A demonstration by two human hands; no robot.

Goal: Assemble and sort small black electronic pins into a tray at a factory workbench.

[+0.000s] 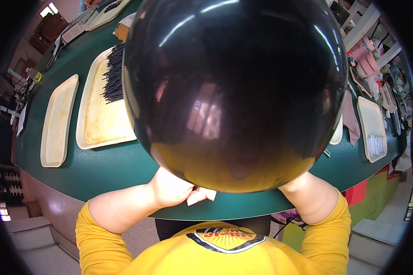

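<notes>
A large glossy black round thing [238,96], like a ball or dome, fills the middle of the view and hides most of what lies behind it. Below its lower left edge, my left hand [176,188] shows in part, with curled fingers; whatever they grip is hidden. My right hand is behind the black thing, and only its wrist [296,183] comes out at the lower right. Left of the black thing, a cream tray [101,126] bears a bundle of thin black strips [114,75], partly covered.
A narrow cream tray [59,121] lies at the far left of the green table [110,169]. On the right are a pinkish cloth [351,119] and a tray [370,114] with thin white pieces [376,145]. Another person's hand [92,2] shows at the top left.
</notes>
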